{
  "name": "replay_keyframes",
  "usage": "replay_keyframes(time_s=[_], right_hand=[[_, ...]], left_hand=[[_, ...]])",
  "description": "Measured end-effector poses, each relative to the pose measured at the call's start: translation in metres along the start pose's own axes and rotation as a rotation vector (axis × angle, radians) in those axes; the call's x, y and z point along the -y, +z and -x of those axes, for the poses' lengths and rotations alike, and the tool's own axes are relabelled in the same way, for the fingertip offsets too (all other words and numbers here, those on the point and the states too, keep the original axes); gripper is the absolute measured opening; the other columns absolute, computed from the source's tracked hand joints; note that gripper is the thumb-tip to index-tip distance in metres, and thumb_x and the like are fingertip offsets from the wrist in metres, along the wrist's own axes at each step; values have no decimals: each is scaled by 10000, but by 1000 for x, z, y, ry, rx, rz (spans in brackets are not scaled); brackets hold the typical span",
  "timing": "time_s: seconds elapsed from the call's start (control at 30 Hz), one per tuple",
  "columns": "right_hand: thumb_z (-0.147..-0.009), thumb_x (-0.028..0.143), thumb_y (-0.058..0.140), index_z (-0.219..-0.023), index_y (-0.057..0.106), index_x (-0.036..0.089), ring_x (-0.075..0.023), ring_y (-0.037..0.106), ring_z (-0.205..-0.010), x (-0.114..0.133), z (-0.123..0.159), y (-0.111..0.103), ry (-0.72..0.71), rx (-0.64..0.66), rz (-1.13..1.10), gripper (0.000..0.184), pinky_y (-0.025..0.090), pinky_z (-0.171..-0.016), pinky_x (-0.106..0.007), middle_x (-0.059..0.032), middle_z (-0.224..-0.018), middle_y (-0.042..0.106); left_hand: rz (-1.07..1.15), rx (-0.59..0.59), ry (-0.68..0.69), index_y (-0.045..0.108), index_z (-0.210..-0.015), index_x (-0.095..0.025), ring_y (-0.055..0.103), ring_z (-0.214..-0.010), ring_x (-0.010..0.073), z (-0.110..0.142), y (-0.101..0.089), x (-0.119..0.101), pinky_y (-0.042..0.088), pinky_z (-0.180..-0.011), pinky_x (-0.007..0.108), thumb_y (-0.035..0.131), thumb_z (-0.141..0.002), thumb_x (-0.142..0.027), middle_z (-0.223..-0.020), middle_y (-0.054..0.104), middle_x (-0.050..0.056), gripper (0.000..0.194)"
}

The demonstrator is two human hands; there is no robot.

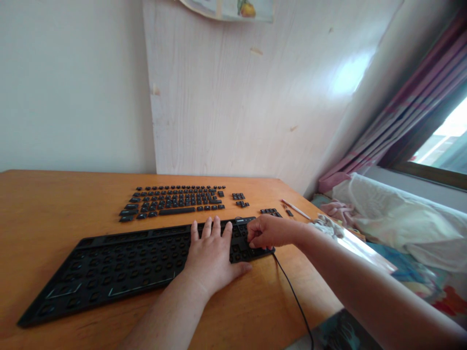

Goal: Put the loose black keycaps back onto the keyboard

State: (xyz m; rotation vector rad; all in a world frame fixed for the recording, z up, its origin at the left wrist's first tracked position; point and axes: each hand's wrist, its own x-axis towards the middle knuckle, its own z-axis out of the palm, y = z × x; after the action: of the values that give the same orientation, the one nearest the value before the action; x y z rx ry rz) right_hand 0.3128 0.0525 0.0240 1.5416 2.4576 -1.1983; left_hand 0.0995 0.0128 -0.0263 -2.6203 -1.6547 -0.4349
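A black keyboard base (134,262) with its keycaps off lies at a slant across the wooden table. My left hand (211,253) rests flat on it, fingers spread, over the part right of its middle. At the keyboard's right end, my right hand (264,231) is closed, fingers curled down against the number pad area. Whatever those fingers hold, if anything, is hidden. Behind the base, loose black keycaps (175,199) are laid out in rows like a keyboard layout. Smaller keycap groups (270,212) sit further right, close to my right hand.
A black cable (292,287) runs from the keyboard's right end over the table's front edge. A thin pen-like stick (295,209) and a crumpled cloth (328,226) lie at the right. The wooden table (54,204) meets a pale board (233,107) at the back. Bedding (394,223) is at the right.
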Motion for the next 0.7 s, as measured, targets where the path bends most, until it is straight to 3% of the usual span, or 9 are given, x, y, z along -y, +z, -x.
replay_keyframes(time_s=[0.13,0.23,0.37,0.47,0.7], right_hand=[[-753,248,583,-882,601,164,-94,552,-518,-1,6,1,-9,-34,1,155,440,-462,-181,26,-635,581],[-792,246,526,-937,628,163,-96,553,-530,0,14,2,-33,-146,56,196,423,-471,-185,14,-660,596],[-793,181,484,-917,680,178,-118,585,-674,3,27,10,-148,-324,233,231,435,-621,-216,-6,-773,663],[-779,150,480,-948,699,196,-147,602,-779,8,35,20,-149,-407,330,281,427,-715,-237,-18,-864,698],[-787,171,476,-976,706,228,-165,618,-798,21,40,37,-63,-408,430,303,415,-719,-238,-28,-903,718]], left_hand=[[5,14,-8,320,-1414,-200,126,-1388,390,0,-1,0,-32,-1077,589,427,-570,-873,-1504,240,191,1085],[6,12,-3,308,-1422,-202,131,-1388,386,1,-1,-1,-25,-1076,594,406,-569,-882,-1499,251,194,1095],[4,4,0,305,-1425,-198,151,-1383,387,1,-2,-1,-18,-1076,598,404,-569,-881,-1496,255,199,1099],[-1,3,-4,306,-1425,-192,154,-1383,387,1,-1,-1,-24,-1074,598,408,-566,-882,-1494,255,208,1107],[3,-3,4,309,-1423,-194,165,-1380,388,0,1,0,-28,-1073,598,385,-572,-887,-1489,264,213,1101]])
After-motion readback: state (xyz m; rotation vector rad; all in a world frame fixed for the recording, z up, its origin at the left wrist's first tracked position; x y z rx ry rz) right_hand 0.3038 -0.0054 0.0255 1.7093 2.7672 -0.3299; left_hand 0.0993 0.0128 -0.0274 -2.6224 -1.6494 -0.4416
